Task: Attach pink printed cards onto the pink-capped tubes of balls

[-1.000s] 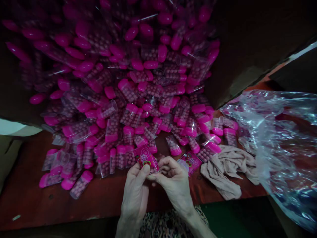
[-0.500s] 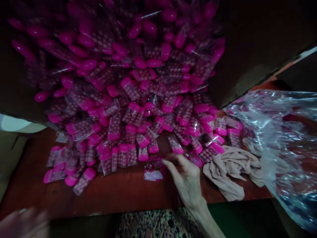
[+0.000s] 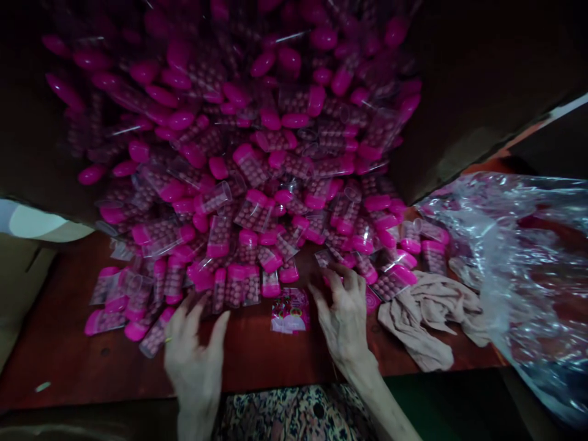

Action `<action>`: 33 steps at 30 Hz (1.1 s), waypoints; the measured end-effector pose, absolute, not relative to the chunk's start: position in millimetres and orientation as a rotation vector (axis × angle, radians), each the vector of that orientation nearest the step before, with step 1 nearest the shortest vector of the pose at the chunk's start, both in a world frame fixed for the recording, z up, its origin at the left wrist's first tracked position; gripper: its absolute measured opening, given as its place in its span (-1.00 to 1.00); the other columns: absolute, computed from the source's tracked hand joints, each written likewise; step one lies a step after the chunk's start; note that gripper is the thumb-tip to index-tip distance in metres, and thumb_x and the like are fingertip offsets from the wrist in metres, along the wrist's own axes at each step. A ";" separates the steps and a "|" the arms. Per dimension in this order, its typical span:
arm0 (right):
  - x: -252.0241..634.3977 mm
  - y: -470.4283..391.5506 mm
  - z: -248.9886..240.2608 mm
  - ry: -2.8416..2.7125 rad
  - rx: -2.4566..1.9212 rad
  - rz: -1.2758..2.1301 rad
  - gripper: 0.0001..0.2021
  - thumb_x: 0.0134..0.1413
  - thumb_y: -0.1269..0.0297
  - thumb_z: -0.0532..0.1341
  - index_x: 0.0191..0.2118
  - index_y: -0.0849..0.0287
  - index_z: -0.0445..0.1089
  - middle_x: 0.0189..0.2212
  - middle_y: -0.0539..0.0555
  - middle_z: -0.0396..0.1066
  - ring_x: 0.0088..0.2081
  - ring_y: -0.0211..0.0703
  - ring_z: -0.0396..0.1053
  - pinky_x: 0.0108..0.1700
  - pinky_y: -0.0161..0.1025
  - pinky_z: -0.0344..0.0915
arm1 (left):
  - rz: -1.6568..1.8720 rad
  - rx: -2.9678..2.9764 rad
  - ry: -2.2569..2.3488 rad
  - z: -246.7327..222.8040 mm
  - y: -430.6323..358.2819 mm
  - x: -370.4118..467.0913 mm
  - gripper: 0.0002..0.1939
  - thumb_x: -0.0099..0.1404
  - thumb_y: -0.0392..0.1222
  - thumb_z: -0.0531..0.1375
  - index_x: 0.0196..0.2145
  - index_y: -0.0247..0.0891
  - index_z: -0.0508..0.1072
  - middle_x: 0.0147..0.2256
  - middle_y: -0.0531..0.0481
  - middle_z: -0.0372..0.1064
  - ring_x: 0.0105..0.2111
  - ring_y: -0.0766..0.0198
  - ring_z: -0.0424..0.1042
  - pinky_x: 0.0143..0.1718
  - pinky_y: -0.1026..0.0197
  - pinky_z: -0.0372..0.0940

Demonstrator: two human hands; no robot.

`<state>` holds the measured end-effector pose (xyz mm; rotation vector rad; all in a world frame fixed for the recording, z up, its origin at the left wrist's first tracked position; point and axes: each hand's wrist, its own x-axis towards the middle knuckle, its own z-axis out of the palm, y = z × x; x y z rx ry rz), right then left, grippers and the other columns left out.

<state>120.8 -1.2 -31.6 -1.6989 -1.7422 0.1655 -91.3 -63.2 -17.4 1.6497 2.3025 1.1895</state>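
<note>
Small clear containers with pink caps and pink balls inside, like candy packs, lie in a large heap [image 3: 255, 211]. My left hand [image 3: 195, 349] is over the front edge of the heap, thumb and fingers apart, nearest a tilted container [image 3: 156, 334] and the front row. My right hand [image 3: 344, 318] reaches over one container [image 3: 323, 258], its fingers bent across the pink cap and its thumb held apart. Whether the fingertips touch it is hidden. Between my hands lies a pink printed label stack [image 3: 290, 312]. Another pink label [image 3: 371, 300] shows partly behind my right hand.
A crumpled beige cloth [image 3: 432, 318] lies right of my right hand. Clear plastic sheeting [image 3: 519, 275] covers the right side. Dark walls [image 3: 459, 79] flank the heap. The reddish tabletop [image 3: 261, 361] ends near my patterned clothing [image 3: 294, 413]. A small pale scrap [image 3: 43, 387] lies front left.
My left hand has come in from the lower left corner to the front of the heap. My right hand has moved slightly forward, from beside the labels onto a container.
</note>
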 end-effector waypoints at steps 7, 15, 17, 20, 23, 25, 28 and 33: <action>108.7 -0.8 -41.5 -1.803 -1.738 0.207 -0.75 0.09 0.46 0.06 -0.10 0.22 0.31 -0.09 0.24 0.18 -0.09 0.09 0.09 -0.13 0.08 0.27 | 0.958 2.067 2.381 -44.3 -34.5 -40.7 -0.49 0.13 -0.08 0.21 0.00 -0.36 0.29 -0.03 -0.39 0.20 0.02 -0.17 0.14 -0.05 -0.17 0.15; 105.0 -17.1 -36.6 -1.700 -1.635 0.275 -0.76 0.11 0.49 0.03 -0.12 0.14 0.27 -0.21 0.13 0.26 -0.18 -0.01 0.17 -0.16 -0.01 0.26 | 1.023 2.098 2.307 -44.7 -16.0 -12.6 -0.48 0.14 0.00 0.17 0.01 -0.33 0.25 0.00 -0.42 0.19 0.04 -0.20 0.15 -0.07 -0.19 0.13; 101.8 -27.0 -38.4 -1.739 -1.592 0.313 -0.83 0.13 0.46 0.04 -0.19 0.15 0.30 -0.26 0.12 0.28 -0.22 -0.04 0.19 -0.20 -0.05 0.28 | 1.005 2.088 2.275 -43.5 -12.0 -11.1 -0.53 0.15 0.00 0.16 -0.03 -0.31 0.29 -0.01 -0.41 0.22 0.02 -0.21 0.18 -0.08 -0.20 0.13; 93.5 -40.3 -46.2 -1.902 -1.539 0.336 -0.80 0.13 0.46 0.02 -0.19 0.19 0.34 -0.22 0.19 0.29 -0.17 0.01 0.19 -0.16 -0.01 0.29 | 0.927 2.161 2.160 -40.4 -5.5 -9.2 -0.56 0.17 -0.02 0.15 -0.05 -0.31 0.30 0.01 -0.40 0.23 0.04 -0.20 0.18 -0.06 -0.22 0.12; 86.5 -48.5 -56.4 -2.080 -1.549 0.251 -0.70 0.07 0.51 0.02 -0.10 0.24 0.36 -0.12 0.28 0.27 -0.07 0.10 0.15 -0.10 0.06 0.28 | 0.934 2.243 2.012 -38.2 2.2 -9.7 -0.55 0.16 -0.09 0.18 -0.04 -0.36 0.29 0.01 -0.39 0.22 0.08 -0.15 0.14 -0.02 -0.16 0.15; 85.7 -51.9 -61.6 -2.178 -1.548 0.205 -0.66 0.03 0.54 0.03 -0.08 0.22 0.37 -0.10 0.28 0.28 -0.02 0.12 0.14 -0.07 0.08 0.27 | 0.968 2.281 1.952 -37.8 6.9 -11.6 -0.55 0.15 -0.12 0.19 -0.04 -0.39 0.29 -0.01 -0.39 0.22 0.08 -0.12 0.14 -0.01 -0.11 0.17; 91.2 -57.2 -66.1 -2.282 -1.462 0.150 -0.69 0.04 0.54 0.05 -0.14 0.20 0.41 -0.13 0.24 0.33 -0.02 0.11 0.17 -0.02 0.07 0.26 | 1.004 2.335 1.899 -38.1 10.9 -14.5 -0.55 0.14 -0.11 0.20 -0.05 -0.40 0.31 -0.04 -0.38 0.24 0.06 -0.11 0.16 -0.01 -0.10 0.20; 110.0 -66.4 -67.2 -2.305 -1.265 0.053 -0.76 0.13 0.44 0.04 -0.19 0.20 0.43 -0.21 0.22 0.41 -0.08 0.05 0.25 -0.09 0.04 0.33 | 0.931 2.403 1.941 -40.7 5.5 -11.6 -0.53 0.16 -0.12 0.18 -0.01 -0.42 0.28 0.00 -0.43 0.23 0.08 -0.18 0.15 -0.03 -0.15 0.21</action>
